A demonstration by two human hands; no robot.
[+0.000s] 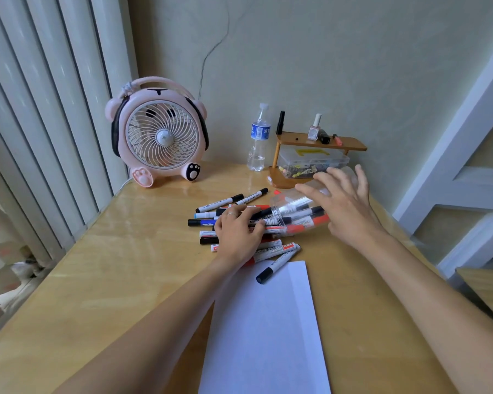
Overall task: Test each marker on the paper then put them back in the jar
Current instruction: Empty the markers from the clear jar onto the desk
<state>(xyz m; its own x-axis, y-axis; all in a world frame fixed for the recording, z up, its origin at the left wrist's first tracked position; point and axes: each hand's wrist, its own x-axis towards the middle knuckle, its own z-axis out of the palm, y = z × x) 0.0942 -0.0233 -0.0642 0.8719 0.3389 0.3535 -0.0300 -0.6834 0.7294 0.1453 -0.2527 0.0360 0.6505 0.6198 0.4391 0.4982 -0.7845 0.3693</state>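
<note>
A clear plastic jar [293,206] lies on its side on the wooden table, mouth to the left, with several markers inside. More markers [225,201] with black, red and blue caps lie spilled in a heap to its left. My left hand [236,231] rests on the heap with fingers curled over a few markers. My right hand [342,203] is spread flat over the jar's base end, fingers straight. A white sheet of paper [265,331] lies nearer me, and one black-capped marker [276,264] lies across its top edge.
A pink desk fan [160,135] stands at the back left. A water bottle [258,140] and a small wooden shelf [319,143] with nail polish and a clear box of pins stand at the back. The table edge [77,243] runs along the left by the curtain.
</note>
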